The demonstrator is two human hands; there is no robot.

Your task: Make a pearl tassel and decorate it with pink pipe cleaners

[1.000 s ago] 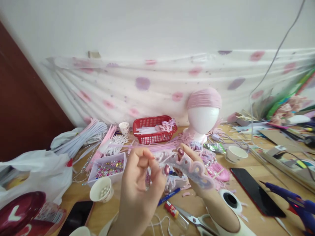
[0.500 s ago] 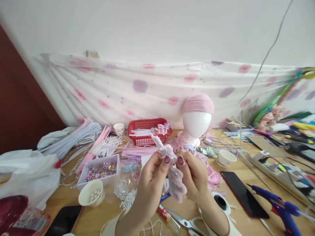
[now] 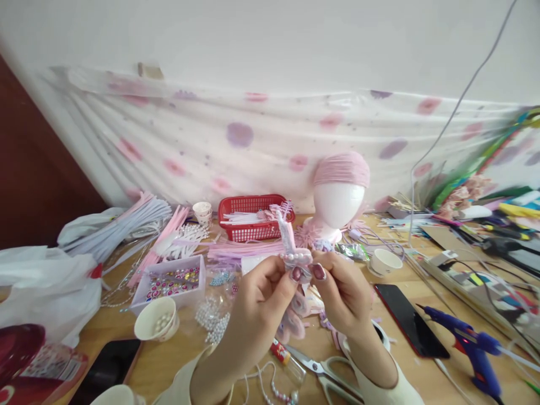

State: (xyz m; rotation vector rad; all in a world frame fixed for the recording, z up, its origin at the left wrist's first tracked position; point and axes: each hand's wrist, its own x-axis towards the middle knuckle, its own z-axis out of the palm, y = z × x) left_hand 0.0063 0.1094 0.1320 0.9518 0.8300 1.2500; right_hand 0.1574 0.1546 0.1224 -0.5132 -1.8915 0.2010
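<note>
Both hands hold a pale pink and white pipe-cleaner ornament above the table. A row of pearl beads runs across its middle, a stem sticks up from it, and looped petals hang below. My left hand pinches its left side between thumb and fingers. On the other side, my right hand has its thumb and fingertips closed on the ornament's right edge. Below the hands lie scissors, a small red tube and a beaded string.
A red basket of pipe cleaners stands behind, beside a white mannequin head. A box of gems and a cup of pearls are at left. A phone and blue glue gun lie at right.
The ornament has turned in my hands, so its pearl row now faces me and the stem points more upright. The view has tilted slightly downward.
</note>
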